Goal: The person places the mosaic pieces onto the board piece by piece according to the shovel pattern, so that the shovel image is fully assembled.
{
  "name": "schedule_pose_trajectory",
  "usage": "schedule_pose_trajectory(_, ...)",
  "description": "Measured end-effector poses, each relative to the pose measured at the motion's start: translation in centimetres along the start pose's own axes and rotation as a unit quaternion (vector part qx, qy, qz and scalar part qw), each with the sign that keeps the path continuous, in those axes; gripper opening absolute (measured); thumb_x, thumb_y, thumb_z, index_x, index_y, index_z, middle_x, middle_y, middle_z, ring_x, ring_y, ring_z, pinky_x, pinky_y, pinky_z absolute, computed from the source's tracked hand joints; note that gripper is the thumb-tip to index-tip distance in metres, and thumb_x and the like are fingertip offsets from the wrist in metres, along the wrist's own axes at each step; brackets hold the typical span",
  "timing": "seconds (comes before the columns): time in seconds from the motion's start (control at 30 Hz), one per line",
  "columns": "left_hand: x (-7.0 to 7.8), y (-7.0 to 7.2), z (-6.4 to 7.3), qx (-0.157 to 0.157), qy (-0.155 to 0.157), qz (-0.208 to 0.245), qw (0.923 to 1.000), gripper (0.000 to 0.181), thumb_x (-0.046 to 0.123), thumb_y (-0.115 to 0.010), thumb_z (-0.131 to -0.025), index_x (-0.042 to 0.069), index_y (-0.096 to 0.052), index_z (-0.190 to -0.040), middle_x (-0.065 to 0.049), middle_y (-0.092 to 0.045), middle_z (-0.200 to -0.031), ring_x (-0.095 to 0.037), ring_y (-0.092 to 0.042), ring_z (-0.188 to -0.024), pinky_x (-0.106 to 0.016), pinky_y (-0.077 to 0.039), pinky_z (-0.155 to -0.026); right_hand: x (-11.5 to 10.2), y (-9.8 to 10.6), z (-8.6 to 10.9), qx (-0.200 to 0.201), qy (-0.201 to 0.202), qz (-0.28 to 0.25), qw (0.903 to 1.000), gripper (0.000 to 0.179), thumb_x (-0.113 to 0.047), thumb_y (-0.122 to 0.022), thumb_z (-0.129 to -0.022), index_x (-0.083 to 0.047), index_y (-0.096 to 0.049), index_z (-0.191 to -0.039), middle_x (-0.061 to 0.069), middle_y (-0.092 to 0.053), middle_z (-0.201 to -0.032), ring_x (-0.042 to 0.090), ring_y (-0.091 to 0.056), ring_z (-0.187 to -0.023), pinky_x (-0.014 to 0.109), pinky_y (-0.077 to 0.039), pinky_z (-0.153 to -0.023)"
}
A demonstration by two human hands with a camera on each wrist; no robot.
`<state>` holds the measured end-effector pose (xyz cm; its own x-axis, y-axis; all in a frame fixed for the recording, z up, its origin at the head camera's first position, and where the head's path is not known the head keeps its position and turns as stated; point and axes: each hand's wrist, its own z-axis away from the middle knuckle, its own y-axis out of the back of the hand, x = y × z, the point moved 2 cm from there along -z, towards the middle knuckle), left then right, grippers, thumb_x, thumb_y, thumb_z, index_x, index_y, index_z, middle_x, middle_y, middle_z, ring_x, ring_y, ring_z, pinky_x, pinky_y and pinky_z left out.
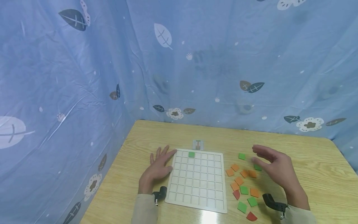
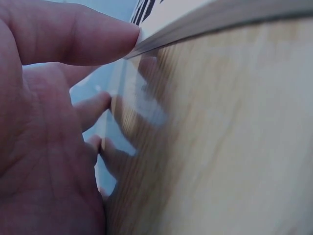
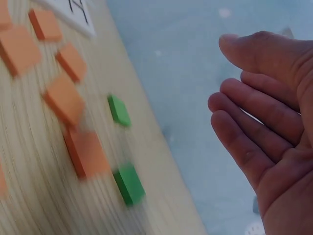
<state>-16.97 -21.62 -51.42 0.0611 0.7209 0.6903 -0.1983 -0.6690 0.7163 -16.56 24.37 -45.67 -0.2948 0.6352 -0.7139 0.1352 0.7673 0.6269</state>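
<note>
1. Left hand [image 1: 158, 166]: fingers spread apart, thumb and forefinger at the left edge of the board [image 1: 196, 184]; nothing is clamped. The contact probably steadies the board against sliding.
2. Right hand [image 1: 275, 165]: thumb apart from the fingers, which lie close together and slightly bent, holding nothing. It hovers over the right side of the table [image 1: 112, 193].
3. Board: flat on the table between the hands, ruled into cells. One green tile [image 1: 191, 154] sits in the top row, third cell from the left.
4. Loose orange squares [image 1: 239, 181], green squares [image 1: 244, 190] and red wedges [image 1: 251, 216] lie right of the board, presumably for easy reach by that hand.
5. Picture card [image 1: 198, 145]: just beyond the board's far edge, likely placed there to stay visible. It bears a small gridded picture; no brand or writing is legible.
</note>
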Motion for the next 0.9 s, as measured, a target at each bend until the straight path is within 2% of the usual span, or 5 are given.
schedule_pose_trajectory(0.1,0.0,0.0,0.0,-0.002,-0.001,0.001,1.0,0.082,0.009,-0.061,-0.087,0.024,-0.05,-0.166,-0.014,-0.02,-0.184,-0.044,0.005,-0.171,-0.071,0.015,-0.131,1.0,1.2,0.5,0.005,-0.018,0.011,0.9998,0.049,-0.023,-0.088,-0.094,-0.012,-0.074,-0.141,0.009,-0.082,-0.126,-0.027,-0.061,-0.105,0.004,-0.054,-0.076)
schedule_pose_trajectory(0.3,0.2,0.3,0.1,-0.006,-0.008,0.006,0.9999,0.083,0.008,-0.059,-0.085,0.021,-0.049,-0.167,-0.015,-0.019,-0.184,-0.046,0.006,-0.171,-0.073,0.016,-0.13,2.7,3.0,1.4,0.011,-0.046,0.017,0.9987,0.052,-0.026,-0.087,-0.095,-0.009,-0.073,-0.142,-0.03,-0.074,-0.119,-0.029,-0.06,-0.104,0.003,-0.053,-0.075)
schedule_pose_trajectory(0.5,0.0,0.3,0.0,-0.007,-0.006,0.005,0.9999,0.084,0.009,-0.06,-0.085,0.023,-0.049,-0.167,-0.013,-0.018,-0.184,-0.045,0.006,-0.171,-0.072,0.016,-0.131,4.1,3.0,1.8,-0.006,-0.076,0.031,0.9966,0.053,-0.027,-0.087,-0.096,-0.009,-0.072,-0.143,-0.008,-0.081,-0.122,-0.029,-0.059,-0.102,0.002,-0.052,-0.075)
schedule_pose_trajectory(0.67,0.0,0.3,0.1,-0.005,-0.004,0.01,0.9999,0.084,0.008,-0.061,-0.084,0.023,-0.05,-0.166,-0.013,-0.019,-0.184,-0.045,0.006,-0.171,-0.071,0.017,-0.131,5.2,2.5,1.9,-0.027,-0.075,0.013,0.9967,0.053,-0.025,-0.084,-0.098,-0.006,-0.07,-0.145,0.011,-0.081,-0.127,-0.024,-0.063,-0.102,0.007,-0.056,-0.075)
schedule_pose_trajectory(0.9,0.1,0.3,0.1,-0.006,-0.008,0.015,0.9998,0.084,0.009,-0.062,-0.083,0.022,-0.051,-0.165,-0.014,-0.019,-0.184,-0.045,0.006,-0.171,-0.072,0.017,-0.13,6.3,1.6,2.2,-0.05,-0.073,-0.012,0.996,0.051,-0.021,-0.084,-0.097,-0.003,-0.07,-0.143,0.017,-0.079,-0.13,-0.015,-0.069,-0.102,0.009,-0.058,-0.079)
